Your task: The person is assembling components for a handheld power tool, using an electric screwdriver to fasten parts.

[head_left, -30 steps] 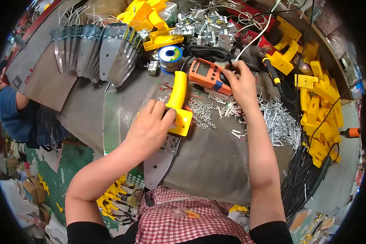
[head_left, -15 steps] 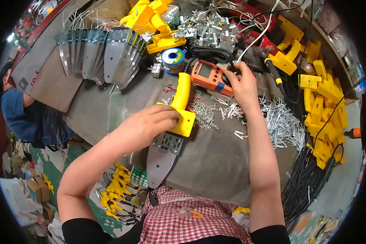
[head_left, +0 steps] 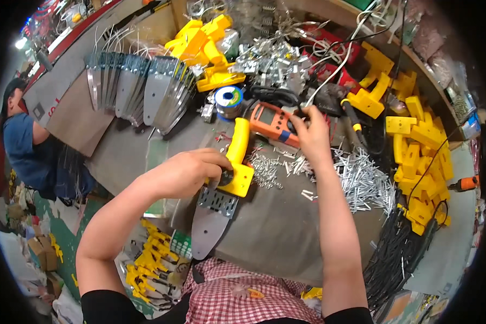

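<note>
A tool with a yellow handle (head_left: pixel 238 141), a perforated metal plate and a flat grey rounded blade (head_left: pixel 208 231) lies before me. My left hand (head_left: pixel 191 171) bends over its yellow base, fingers closed on a dark round knob (head_left: pixel 226 177); the fingertips are partly hidden. Right of the handle lies an orange multimeter (head_left: pixel 272 125) with a grey screen. My right hand (head_left: pixel 314 135) has thumb and fingers closed around the dark dial at the meter's right part. Small metal nuts (head_left: pixel 265 170) are scattered between the tool and my right forearm.
A solder spool (head_left: pixel 229 101) stands behind the handle. Metal blades (head_left: pixel 164 97) lean at the far left. Rivet-like pins (head_left: pixel 364 181), yellow handles (head_left: pixel 416 151) and black cables (head_left: pixel 391 254) crowd the right side. A screwdriver-like tool (head_left: pixel 354 121) lies by the meter. Another person (head_left: pixel 29 146) sits at left.
The view has shifted, so the bench sits a little lower. My left fingers have drawn back from over the yellow base to its dark knob. My right hand stays at the multimeter's dial.
</note>
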Tool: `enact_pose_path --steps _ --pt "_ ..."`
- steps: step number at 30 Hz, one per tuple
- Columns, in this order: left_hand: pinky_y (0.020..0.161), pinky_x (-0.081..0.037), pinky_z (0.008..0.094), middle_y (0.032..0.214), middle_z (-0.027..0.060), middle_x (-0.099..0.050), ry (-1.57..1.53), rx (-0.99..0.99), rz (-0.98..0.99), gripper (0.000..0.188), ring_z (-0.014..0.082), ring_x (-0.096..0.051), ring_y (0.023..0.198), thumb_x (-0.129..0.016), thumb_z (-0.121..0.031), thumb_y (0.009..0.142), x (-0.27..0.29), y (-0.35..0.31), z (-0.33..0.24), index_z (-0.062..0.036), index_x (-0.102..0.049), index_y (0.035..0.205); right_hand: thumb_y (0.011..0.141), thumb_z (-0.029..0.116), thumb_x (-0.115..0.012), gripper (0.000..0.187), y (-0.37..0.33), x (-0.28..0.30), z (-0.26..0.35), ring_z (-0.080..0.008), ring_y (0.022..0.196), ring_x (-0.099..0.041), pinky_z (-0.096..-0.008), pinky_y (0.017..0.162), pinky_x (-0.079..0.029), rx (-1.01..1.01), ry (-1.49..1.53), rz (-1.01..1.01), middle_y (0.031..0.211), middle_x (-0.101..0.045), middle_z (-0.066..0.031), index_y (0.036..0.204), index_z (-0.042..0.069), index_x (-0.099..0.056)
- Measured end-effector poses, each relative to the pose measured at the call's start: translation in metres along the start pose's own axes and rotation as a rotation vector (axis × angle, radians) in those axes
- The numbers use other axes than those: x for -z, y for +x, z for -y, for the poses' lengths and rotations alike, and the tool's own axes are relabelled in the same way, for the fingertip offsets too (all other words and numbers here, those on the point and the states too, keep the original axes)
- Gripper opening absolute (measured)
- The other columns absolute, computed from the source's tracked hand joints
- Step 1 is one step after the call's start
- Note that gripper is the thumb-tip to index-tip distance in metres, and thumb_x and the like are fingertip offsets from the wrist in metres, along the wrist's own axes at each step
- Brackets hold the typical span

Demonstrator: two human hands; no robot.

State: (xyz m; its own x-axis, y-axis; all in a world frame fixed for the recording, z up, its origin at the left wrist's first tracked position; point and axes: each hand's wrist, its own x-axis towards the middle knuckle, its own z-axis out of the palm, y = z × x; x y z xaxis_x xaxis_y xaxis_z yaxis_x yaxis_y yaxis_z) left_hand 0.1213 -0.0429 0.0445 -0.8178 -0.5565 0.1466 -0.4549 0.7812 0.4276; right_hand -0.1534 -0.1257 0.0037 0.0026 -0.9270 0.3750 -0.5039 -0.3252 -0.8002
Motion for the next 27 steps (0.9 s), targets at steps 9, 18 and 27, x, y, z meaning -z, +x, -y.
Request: enact_pose_path --steps 9,18,27 --pt "0.084 -0.043 0.0427 0.114 0.0264 -0.046 -0.091 0.657 -0.34 0.085 0.0411 -0.051 0.101 -0.065 -0.019 0.073 -0.018 0.053 -0.028 -0.0007 -0.011 0.136 0.079 0.006 -0.06 0.015 -0.03 -0.004 0.068 -0.0235 0.074 -0.053 -0.0317 0.066 -0.042 0.242 0.225 -0.043 0.082 -0.051 -0.0106 0.089 -0.001 -0.051" --pt "0.051 -0.041 0.0223 0.075 0.0043 -0.054 -1.104 0.71 -0.752 0.031 0.009 -0.052 0.056 -0.058 -0.011 0.077 0.032 -0.085 -0.104 -0.0032 -0.045 0.105 0.079 0.007 -0.065 0.037 -0.08 0.007 0.131 -0.0052 0.071 -0.049 -0.0188 0.063 -0.041 -0.072 0.637 0.539 0.101 -0.058 -0.0066 0.112 0.001 -0.051" --pt "0.06 -0.04 0.0215 0.082 0.0001 -0.055 -0.88 1.278 -0.906 0.05 0.0087 -0.049 0.068 -0.067 -0.024 0.07 -0.101 -0.328 -0.073 -0.0016 -0.053 0.112 0.077 0.005 -0.061 0.029 -0.138 -0.052 0.106 -0.0112 0.078 -0.055 -0.0236 0.068 -0.044 -0.218 0.437 1.022 0.091 -0.062 -0.0054 0.105 0.001 -0.058"
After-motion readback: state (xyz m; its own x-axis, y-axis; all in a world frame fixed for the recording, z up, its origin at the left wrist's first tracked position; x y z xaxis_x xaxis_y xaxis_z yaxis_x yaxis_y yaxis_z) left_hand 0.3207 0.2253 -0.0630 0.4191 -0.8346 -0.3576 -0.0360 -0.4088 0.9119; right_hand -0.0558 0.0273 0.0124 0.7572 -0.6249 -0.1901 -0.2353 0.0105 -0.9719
